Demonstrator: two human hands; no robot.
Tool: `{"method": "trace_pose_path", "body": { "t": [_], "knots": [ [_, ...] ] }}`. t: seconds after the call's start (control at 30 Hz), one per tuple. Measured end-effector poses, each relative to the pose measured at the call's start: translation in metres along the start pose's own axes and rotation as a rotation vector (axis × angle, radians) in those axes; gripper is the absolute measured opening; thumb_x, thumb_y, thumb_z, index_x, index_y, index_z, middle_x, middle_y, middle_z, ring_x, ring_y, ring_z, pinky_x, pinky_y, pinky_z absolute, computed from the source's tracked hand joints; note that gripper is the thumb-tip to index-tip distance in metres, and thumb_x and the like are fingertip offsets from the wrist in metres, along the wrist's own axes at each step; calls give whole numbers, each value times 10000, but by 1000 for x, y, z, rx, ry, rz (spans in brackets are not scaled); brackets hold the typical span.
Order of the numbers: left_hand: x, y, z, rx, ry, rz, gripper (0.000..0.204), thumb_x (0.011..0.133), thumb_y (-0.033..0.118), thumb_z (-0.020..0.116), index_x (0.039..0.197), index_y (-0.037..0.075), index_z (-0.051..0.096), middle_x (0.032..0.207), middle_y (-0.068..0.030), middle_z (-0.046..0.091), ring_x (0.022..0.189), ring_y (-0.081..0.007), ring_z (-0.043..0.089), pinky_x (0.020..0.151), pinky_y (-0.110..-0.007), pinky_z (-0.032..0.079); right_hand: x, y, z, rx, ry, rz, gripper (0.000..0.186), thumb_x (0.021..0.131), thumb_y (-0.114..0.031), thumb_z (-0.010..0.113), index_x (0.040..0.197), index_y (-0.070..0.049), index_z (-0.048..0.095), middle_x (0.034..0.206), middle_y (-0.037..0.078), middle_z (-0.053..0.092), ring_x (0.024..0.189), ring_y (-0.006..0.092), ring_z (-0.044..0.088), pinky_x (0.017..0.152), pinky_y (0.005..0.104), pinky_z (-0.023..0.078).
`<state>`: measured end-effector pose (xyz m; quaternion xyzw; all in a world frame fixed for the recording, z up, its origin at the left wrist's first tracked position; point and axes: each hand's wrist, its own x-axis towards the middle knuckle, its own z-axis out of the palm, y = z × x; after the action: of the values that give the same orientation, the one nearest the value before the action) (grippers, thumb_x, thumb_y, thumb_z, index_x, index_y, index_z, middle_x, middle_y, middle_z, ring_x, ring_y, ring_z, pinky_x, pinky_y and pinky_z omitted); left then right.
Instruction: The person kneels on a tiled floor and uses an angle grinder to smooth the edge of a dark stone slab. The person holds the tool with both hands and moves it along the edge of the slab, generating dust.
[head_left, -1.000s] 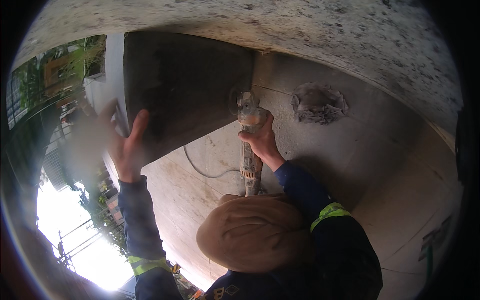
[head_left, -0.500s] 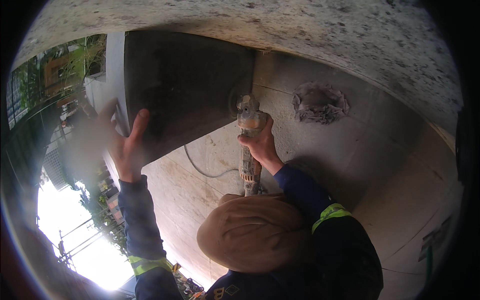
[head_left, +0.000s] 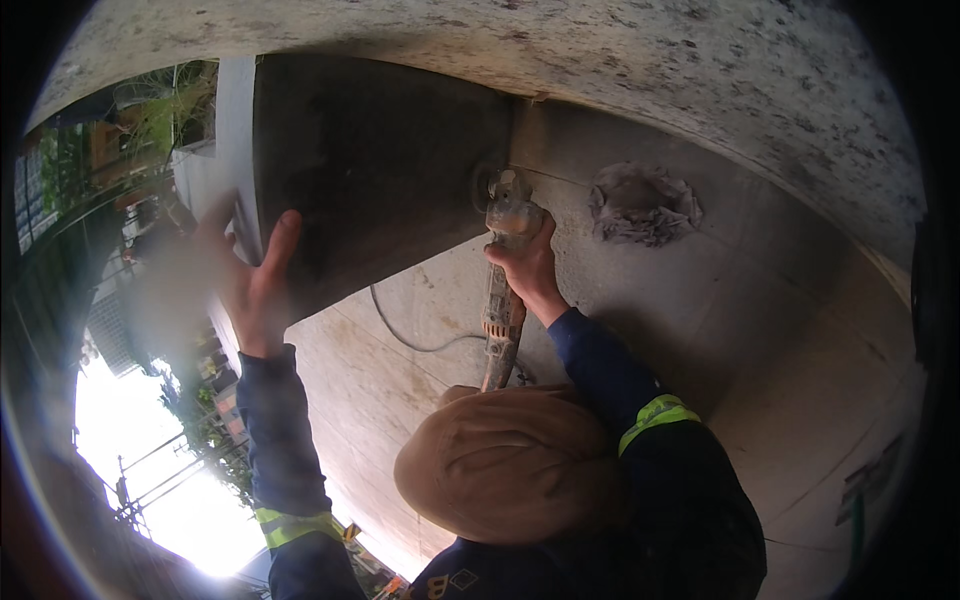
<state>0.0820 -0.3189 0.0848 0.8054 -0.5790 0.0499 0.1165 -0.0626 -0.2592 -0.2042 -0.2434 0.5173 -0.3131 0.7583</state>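
Observation:
My right hand (head_left: 530, 270) is wrapped around a dusty angle grinder (head_left: 503, 290), gripping it just behind its head. The grinder's disc (head_left: 483, 187) is at the right side of a dark grey concrete face (head_left: 370, 170), close to the corner with the paler wall; whether it touches is hard to make out. My left hand (head_left: 258, 290) is spread at the pale outer edge (head_left: 238, 140) of that dark block, thumb stretched up over the dark face. A blurry smudge partly covers its other fingers.
A ragged patch of crumpled grey material (head_left: 645, 205) sits in the wall right of the grinder. A thin cable (head_left: 400, 340) curves across the pale wall (head_left: 430, 290). Brown cloth (head_left: 505, 465) fills the lower middle. A speckled surface (head_left: 600, 50) spans the top; greenery (head_left: 150, 110) shows left.
The grinder and my right hand have shifted slightly right, with the grinder's head a little higher and its rear end leaning more left. My left hand has barely moved.

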Motion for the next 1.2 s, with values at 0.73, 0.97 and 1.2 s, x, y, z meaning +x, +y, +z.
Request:
{"method": "trace_pose_path", "body": {
  "t": [0.73,0.97,1.2],
  "knots": [
    [-1,1,0,-36,-13,-11,746,800,421,760,1324,-29,481,1309,-166,490,1256,-279,475,1086,-441,327,25,-19,-11,-6,-17,-41,943,697,-163,765,1396,-6,152,1207,254,561,1090,368,604,944,430,493],
    [0,1,-4,-13,-14,-18,737,801,425,758,1318,-23,486,1310,-166,489,1255,-285,476,1087,-447,327,5,-8,-2,16,-14,-41,876,710,-126,777,1365,-21,205,1198,212,541,1093,308,581,932,407,495],
    [2,1,-1,-5,-13,-4,729,803,434,752,1322,-6,489,1305,-166,473,1272,-292,455,1087,-450,330,18,-10,-6,-4,-17,-46,907,710,-130,773,1387,-21,179,1205,240,555,1085,339,597,938,416,497]
  ]
}}
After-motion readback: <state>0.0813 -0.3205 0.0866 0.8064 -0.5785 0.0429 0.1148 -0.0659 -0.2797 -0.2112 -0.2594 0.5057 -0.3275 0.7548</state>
